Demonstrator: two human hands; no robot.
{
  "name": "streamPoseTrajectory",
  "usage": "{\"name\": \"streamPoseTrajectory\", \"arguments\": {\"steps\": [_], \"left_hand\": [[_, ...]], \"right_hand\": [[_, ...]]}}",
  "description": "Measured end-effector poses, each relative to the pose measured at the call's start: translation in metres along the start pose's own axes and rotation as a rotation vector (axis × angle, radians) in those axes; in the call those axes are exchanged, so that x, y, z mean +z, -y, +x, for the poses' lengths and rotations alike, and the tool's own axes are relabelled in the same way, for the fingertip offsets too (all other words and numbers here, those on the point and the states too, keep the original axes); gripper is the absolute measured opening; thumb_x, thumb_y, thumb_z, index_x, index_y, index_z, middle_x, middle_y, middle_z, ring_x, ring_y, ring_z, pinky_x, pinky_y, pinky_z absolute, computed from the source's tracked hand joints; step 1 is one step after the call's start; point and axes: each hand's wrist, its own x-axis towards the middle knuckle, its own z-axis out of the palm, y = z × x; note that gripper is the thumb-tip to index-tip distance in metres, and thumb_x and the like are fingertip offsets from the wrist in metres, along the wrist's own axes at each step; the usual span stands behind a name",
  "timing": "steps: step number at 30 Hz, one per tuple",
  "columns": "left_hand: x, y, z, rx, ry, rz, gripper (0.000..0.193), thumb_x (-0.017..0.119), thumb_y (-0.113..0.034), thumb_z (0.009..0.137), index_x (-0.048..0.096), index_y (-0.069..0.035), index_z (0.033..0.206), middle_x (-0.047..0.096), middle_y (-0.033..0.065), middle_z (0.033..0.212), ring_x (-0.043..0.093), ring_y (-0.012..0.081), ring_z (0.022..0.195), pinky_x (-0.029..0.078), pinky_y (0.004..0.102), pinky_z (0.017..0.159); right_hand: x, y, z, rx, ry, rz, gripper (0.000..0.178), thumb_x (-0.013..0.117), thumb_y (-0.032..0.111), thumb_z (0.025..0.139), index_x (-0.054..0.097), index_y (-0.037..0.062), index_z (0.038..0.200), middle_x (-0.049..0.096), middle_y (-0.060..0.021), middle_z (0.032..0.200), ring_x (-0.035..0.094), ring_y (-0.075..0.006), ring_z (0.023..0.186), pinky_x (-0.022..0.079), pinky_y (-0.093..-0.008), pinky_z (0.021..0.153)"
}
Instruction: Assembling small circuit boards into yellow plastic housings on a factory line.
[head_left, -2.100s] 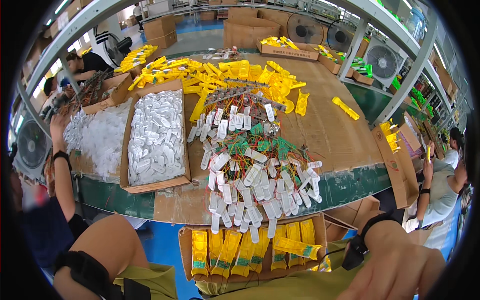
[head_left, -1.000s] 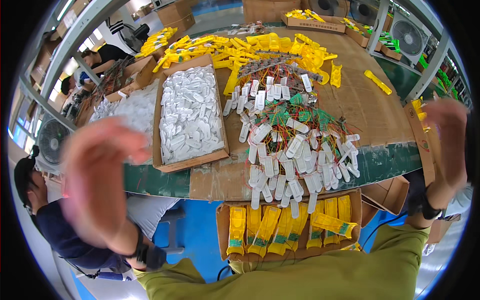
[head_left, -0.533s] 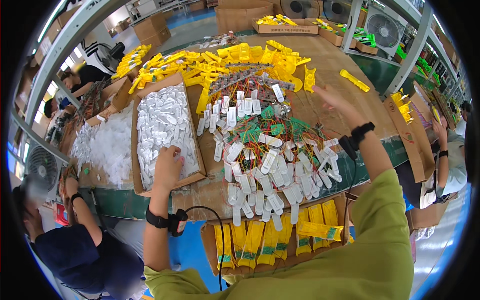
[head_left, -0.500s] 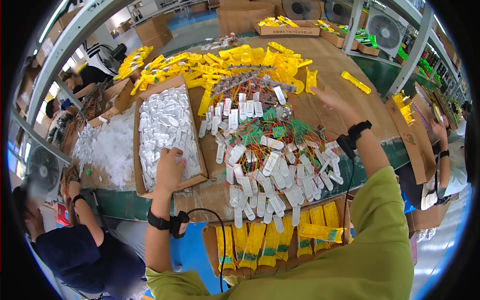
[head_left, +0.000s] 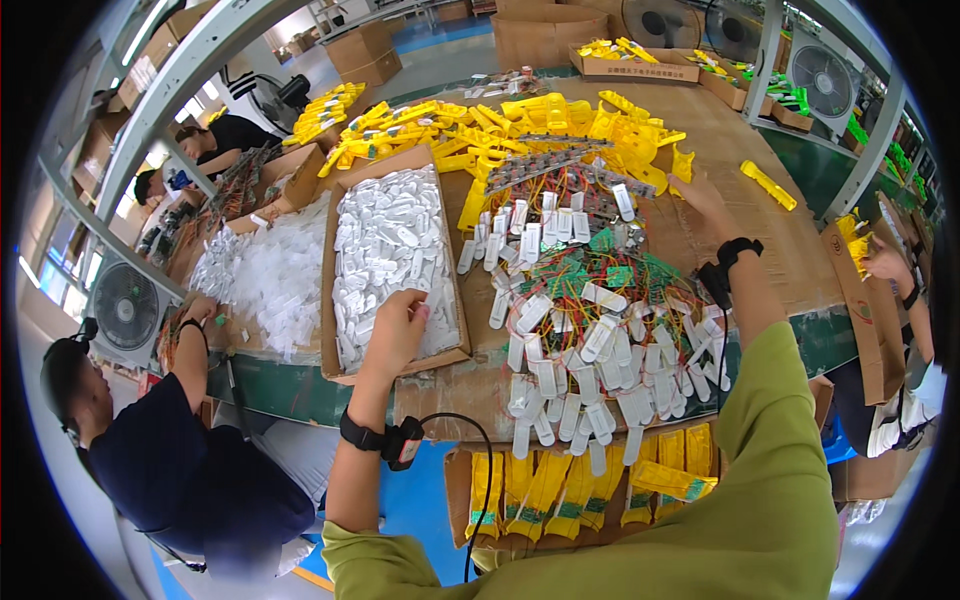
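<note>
My left hand [head_left: 396, 328] is over the near right part of a cardboard tray [head_left: 327, 300] full of small white plastic pieces [head_left: 390, 240]. Its fingers are pinched together; what they hold, if anything, is too small to make out. Across the table, my right hand [head_left: 706, 208] has its fingers closed at the lower end of a yellow plastic shell [head_left: 683, 163], beside the pile of yellow shells [head_left: 560, 115]. Between my arms lies a heap of white plastic parts [head_left: 600, 340] with red and yellow wires [head_left: 575, 262] and green circuit boards [head_left: 620, 275].
Clear plastic pieces [head_left: 285, 290] are heaped left of the tray. Another yellow shell [head_left: 768, 186] lies at the right. Below the near edge, a box [head_left: 457, 495] holds yellow assemblies [head_left: 545, 495]. A co-worker [head_left: 190, 450] sits at left; another person's hand [head_left: 888, 262] is at right.
The whole view has shifted, with the scene now farther right. My left fingers have drawn together above the white pieces. My right hand stays by the same yellow shell, its fingers slightly closer in.
</note>
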Motion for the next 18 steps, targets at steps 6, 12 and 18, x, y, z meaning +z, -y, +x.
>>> {"name": "streamPoseTrajectory", "arguments": {"steps": [6, 12, 18], "left_hand": [[-0.002, -0.011, 0.007, -0.219, 0.145, -0.272, 0.018, 0.055, -0.012, 0.08, 0.056, 0.005, 0.088, 0.055, 0.0058, 0.066, 0.052, 0.0096, 0.054, 0.042, 0.0231, 0.049], [-0.006, -0.006, 0.003, -0.307, 0.174, -0.405, 0.019, 0.053, -0.016, 0.082, 0.057, 0.003, 0.084, 0.054, 0.0039, 0.064, 0.052, 0.009, 0.052, 0.044, 0.0217, 0.048], [-0.005, -0.007, 0.004, -0.288, 0.138, -0.411, 0.019, 0.051, -0.016, 0.083, 0.055, 0.003, 0.084, 0.056, 0.0048, 0.066, 0.056, 0.0104, 0.057, 0.045, 0.0219, 0.05]], "right_hand": [[0.023, -0.037, 0.057, -0.214, 0.031, 0.153, 0.058, 0.056, 0.036, 0.073, 0.042, 0.0007, 0.117, 0.05, -0.0227, 0.11, 0.05, -0.0304, 0.1, 0.039, -0.0335, 0.083], [0.023, -0.013, 0.03, -0.249, 0.051, 0.147, 0.049, 0.056, 0.035, 0.074, 0.051, -0.005, 0.102, 0.053, -0.022, 0.103, 0.053, -0.0263, 0.094, 0.041, -0.0321, 0.077], [-0.033, -0.032, -0.001, -0.145, 0.165, -0.311, 0.064, 0.057, 0.05, 0.066, 0.053, -0.0065, 0.097, 0.057, -0.0251, 0.087, 0.056, -0.0351, 0.085, 0.043, -0.04, 0.072]]}}
